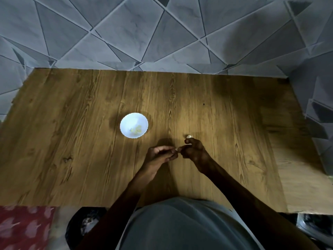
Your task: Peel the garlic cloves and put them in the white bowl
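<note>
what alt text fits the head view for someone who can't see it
A person's left hand and right hand pinch a small garlic clove between them over a wooden table. A white bowl holding peeled cloves sits beyond the left hand, and a loose clove lies just past the right hand.
</note>
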The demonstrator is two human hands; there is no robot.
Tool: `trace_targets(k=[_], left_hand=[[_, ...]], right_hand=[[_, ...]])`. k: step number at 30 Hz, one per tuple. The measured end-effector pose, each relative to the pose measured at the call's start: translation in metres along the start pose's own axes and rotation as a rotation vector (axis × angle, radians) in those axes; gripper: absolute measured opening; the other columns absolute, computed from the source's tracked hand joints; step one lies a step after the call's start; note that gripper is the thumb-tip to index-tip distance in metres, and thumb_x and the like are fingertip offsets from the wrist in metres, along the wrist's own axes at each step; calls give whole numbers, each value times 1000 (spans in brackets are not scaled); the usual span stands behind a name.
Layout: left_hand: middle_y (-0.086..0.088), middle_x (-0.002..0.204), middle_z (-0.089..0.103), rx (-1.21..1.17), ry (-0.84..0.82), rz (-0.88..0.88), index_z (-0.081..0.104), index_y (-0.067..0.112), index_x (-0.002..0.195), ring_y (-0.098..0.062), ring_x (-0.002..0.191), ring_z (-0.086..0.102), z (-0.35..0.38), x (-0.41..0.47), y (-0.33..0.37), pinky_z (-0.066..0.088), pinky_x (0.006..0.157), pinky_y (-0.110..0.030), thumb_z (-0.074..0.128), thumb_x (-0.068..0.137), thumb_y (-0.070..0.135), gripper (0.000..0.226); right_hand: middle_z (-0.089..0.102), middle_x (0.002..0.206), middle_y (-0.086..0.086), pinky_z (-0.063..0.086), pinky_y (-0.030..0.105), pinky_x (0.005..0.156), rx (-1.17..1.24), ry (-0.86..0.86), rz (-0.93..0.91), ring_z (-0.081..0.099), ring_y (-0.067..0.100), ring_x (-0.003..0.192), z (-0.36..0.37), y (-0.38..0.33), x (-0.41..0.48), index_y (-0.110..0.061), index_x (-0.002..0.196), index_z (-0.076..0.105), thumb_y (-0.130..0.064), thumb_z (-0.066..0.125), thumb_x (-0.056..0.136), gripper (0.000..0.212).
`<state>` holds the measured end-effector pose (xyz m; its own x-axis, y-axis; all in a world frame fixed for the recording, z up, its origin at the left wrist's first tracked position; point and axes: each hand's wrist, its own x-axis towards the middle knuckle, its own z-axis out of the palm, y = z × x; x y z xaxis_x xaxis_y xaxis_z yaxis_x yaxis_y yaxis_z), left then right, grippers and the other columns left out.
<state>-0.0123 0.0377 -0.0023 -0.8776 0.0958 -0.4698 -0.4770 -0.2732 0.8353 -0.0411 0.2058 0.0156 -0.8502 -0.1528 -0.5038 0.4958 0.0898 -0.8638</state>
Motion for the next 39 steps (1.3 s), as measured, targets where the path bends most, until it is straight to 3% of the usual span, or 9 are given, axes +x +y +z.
trace_targets(k=[4,9,12,17,22,28,30,34,39], left_hand=[[-19,104,72,-49,-37,-24,67,-3,111,-27,96,70,-1,-2,3,55,82,-25,64,89,2,23],[-14,99,74,-61,-22,-68,66,-5,112,-24,94,71,-2,-3,2,55,82,-23,62,90,-1,23],[-16,97,74,-1,27,-58,69,-3,107,-23,89,72,-2,-2,1,56,79,-24,64,89,1,19],[-19,93,74,75,119,-60,72,-3,99,-27,86,72,0,4,-2,58,80,-29,74,82,3,19],[-19,95,74,134,107,-59,71,-4,102,-31,91,72,0,6,-2,57,88,-40,74,82,6,22],[-23,97,72,153,44,1,69,-8,102,-33,94,71,1,1,6,58,84,-32,65,86,-5,16],[-22,98,72,165,6,16,69,-6,103,-31,93,71,-1,-3,9,57,85,-32,65,87,-2,17],[-22,100,72,133,-44,1,70,1,102,-33,94,70,-5,-6,12,56,89,-36,66,88,1,15],[-23,104,71,108,-49,-33,67,-7,110,-32,98,70,-4,-6,14,56,90,-36,64,89,1,22]], right_hand=[[65,87,14,47,30,72,126,-79,19,58,19,78,-11,2,1,-5,105,54,8,59,88,21],[70,86,-2,52,13,70,-664,83,-342,63,1,73,-8,15,16,-9,92,72,-1,70,85,11],[73,89,0,55,16,69,-797,93,-423,67,5,74,-7,15,13,-10,93,74,2,68,86,15],[70,78,-10,55,14,62,-683,21,-437,68,3,64,-3,4,4,-12,89,76,-1,72,85,12],[74,77,0,58,23,62,-701,11,-386,69,7,65,-1,1,7,-11,88,76,-4,71,86,9],[74,83,3,57,23,63,-777,64,-271,70,13,70,4,0,10,-8,89,76,-5,68,87,9],[74,79,8,59,29,62,-644,40,-193,70,16,67,2,-4,8,-2,88,75,-1,66,87,9],[71,72,9,52,19,54,-297,-40,-15,66,10,61,-5,-10,1,5,91,73,-2,65,90,10],[71,74,11,52,20,56,-271,-80,-53,66,13,63,-9,-10,-1,4,92,73,-1,66,89,9]])
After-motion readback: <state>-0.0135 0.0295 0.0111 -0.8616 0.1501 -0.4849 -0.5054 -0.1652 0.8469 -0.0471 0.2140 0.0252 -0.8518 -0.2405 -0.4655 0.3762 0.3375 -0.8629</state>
